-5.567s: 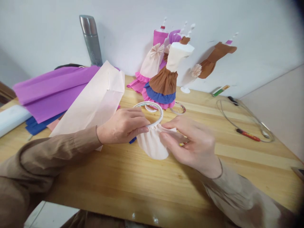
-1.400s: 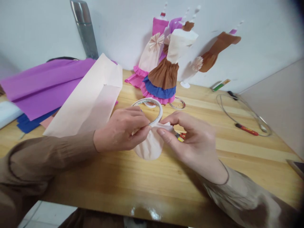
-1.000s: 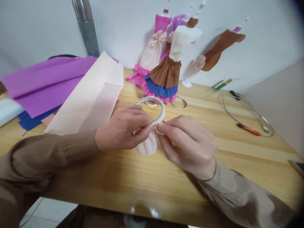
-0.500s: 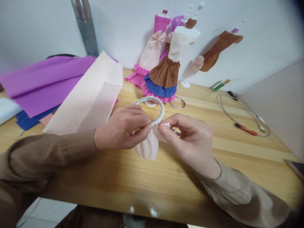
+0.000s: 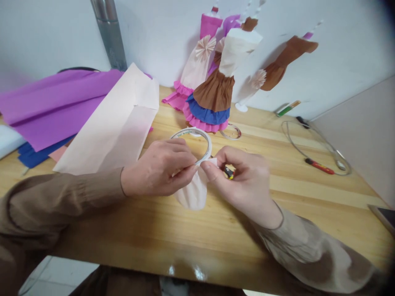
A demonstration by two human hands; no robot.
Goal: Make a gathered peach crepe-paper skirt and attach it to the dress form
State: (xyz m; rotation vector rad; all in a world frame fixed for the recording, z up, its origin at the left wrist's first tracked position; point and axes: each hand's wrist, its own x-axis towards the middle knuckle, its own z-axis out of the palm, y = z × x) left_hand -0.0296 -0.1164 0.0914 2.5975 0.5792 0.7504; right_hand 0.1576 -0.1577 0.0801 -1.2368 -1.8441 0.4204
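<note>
My left hand [image 5: 162, 167] is closed in a pinch on the near rim of a roll of double-sided tape [image 5: 209, 144], which stands out past the fingers. Below those fingertips hangs a small rounded piece of pale crepe paper [image 5: 194, 195]. Close by on the right, my right hand [image 5: 242, 181] pinches a short white strip of tape [image 5: 212, 162] between thumb and forefinger. A small black and yellow tool [image 5: 228, 172] shows partly inside its curled fingers; its kind is hidden. Where strip, roll and paper meet is largely covered by fingertips.
Purple crepe paper [image 5: 61, 107] and a pale sheet [image 5: 108, 131] lie at left before a metal bottle [image 5: 111, 37]. Several paper-dressed figures, one in a brown skirt [image 5: 216, 92], stand behind. Another tape ring [image 5: 231, 131], a grey cable [image 5: 288, 137] and a red-handled tool [image 5: 319, 166] lie at right.
My right hand has shifted slightly left, closer to my left fingertips, and more of the black and yellow tool shows. The tape roll has tilted a little.
</note>
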